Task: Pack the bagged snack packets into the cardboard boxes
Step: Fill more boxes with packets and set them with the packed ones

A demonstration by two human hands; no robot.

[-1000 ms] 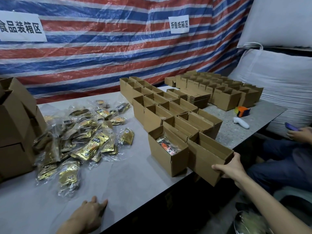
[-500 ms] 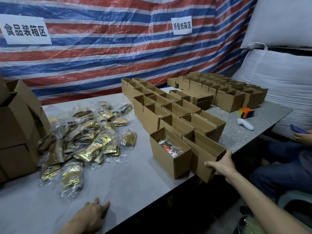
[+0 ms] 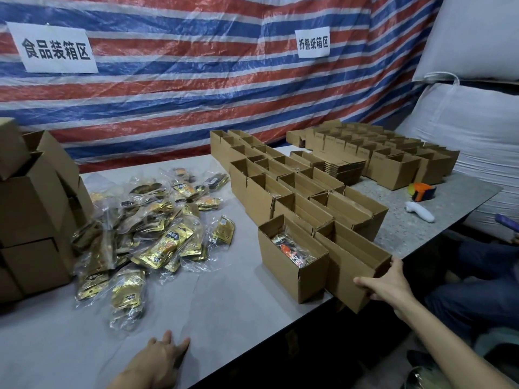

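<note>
Your right hand [image 3: 389,284] gripped the near end of an empty box [image 3: 354,255], thumb at its rim, and that box stood touching the right side of the part-filled box [image 3: 289,272]. Inside the part-filled box lay what looked like an orange-and-black packet [image 3: 289,249], too blurred to be sure, while the heap of bagged snack packets [image 3: 146,237] lay well to its left. Your left hand [image 3: 160,357] rested flat on the table [image 3: 224,304], fingers straight and holding nothing, nearer you and left of that box.
</note>
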